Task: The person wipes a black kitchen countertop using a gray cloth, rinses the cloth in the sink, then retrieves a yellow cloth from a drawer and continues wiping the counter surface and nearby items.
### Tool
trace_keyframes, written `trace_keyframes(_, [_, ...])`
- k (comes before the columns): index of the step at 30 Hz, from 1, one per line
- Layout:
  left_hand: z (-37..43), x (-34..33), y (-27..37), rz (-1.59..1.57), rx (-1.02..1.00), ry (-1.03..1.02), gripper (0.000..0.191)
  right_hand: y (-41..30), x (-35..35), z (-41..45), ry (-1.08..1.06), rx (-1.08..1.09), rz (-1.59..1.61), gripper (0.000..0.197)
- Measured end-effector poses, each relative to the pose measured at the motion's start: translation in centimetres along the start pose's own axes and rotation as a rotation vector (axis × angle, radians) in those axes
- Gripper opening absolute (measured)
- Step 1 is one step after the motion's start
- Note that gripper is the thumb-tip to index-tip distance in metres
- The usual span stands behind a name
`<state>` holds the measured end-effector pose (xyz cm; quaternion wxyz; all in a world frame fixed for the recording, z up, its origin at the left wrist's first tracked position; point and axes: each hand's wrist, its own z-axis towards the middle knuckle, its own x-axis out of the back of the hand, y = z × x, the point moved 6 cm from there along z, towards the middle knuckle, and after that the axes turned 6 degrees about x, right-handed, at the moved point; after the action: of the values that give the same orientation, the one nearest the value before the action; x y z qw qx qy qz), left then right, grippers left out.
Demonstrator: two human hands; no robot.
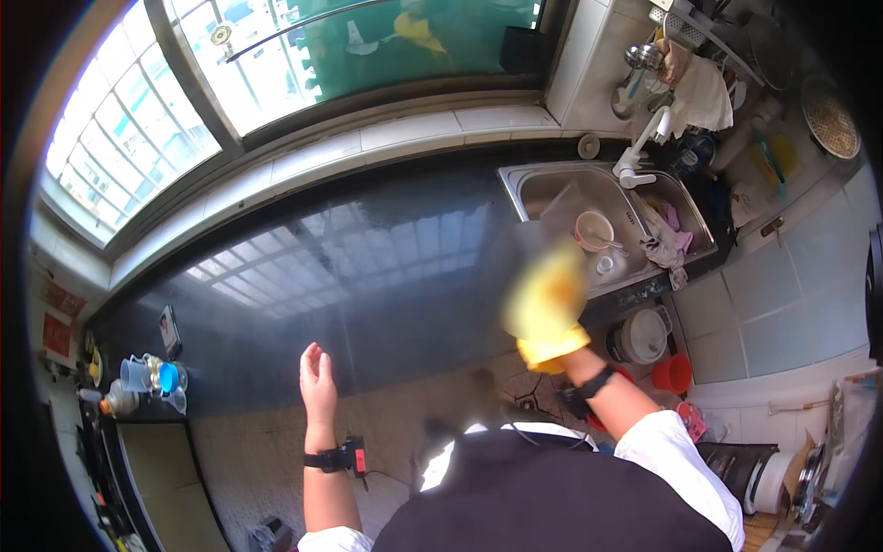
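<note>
A yellow glove covers my right hand (pixel 548 310), which is blurred by motion over the right part of the dark countertop (pixel 407 303), just left of the sink. A dark, blurred shape shows at its fingers; whether the hand grips it cannot be made out. My left hand (pixel 317 383) is bare, with its fingers slightly apart and nothing in it, over the counter's front edge. In the double steel sink (pixel 507 183), a red-rimmed bowl (pixel 594 231) with a spoon and a small clear cup (pixel 605 264) lie in the left basin. Pink and pale cloths (pixel 679 228) hang about the right basin.
A white faucet (pixel 638 155) rises behind the sink. A phone (pixel 170 331) and a blue-lidded container (pixel 169 377) stand at the counter's left end. Utensils and a cloth (pixel 703 96) hang at the upper right. A lidded bucket (pixel 643 336) and a red pail (pixel 671 375) stand below the sink.
</note>
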<state>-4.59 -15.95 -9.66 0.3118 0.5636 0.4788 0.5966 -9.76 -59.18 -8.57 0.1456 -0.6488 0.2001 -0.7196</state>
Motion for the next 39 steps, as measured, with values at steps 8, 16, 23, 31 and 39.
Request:
trace_keyframes(8, [0.4,3.8,-4.2,0.069,-0.008,0.106,0.034,3.2,-9.1,0.8,-0.047,-0.084,-0.176,0.084])
trace_keyframes(16, [2.0,6.9,-4.0,0.754,-0.272,0.384,0.036,4.5,-8.8,15.6,-0.093,-0.158,0.067,0.087])
trace_keyframes(23, [2.8,6.5,-3.1,1.000,-0.248,0.316,0.043,2.8,-7.3,29.3,-0.146,-0.222,-0.306,0.097])
trace_keyframes(31, [3.2,7.1,-3.8,0.884,-0.265,0.264,0.042,2.2,-8.4,33.9,0.091,-0.318,-0.318,0.089])
trace_keyframes(39, [2.9,6.7,-3.7,0.842,-0.315,0.207,0.039,-14.7,-18.3,32.2,0.011,-0.096,-0.175,0.086])
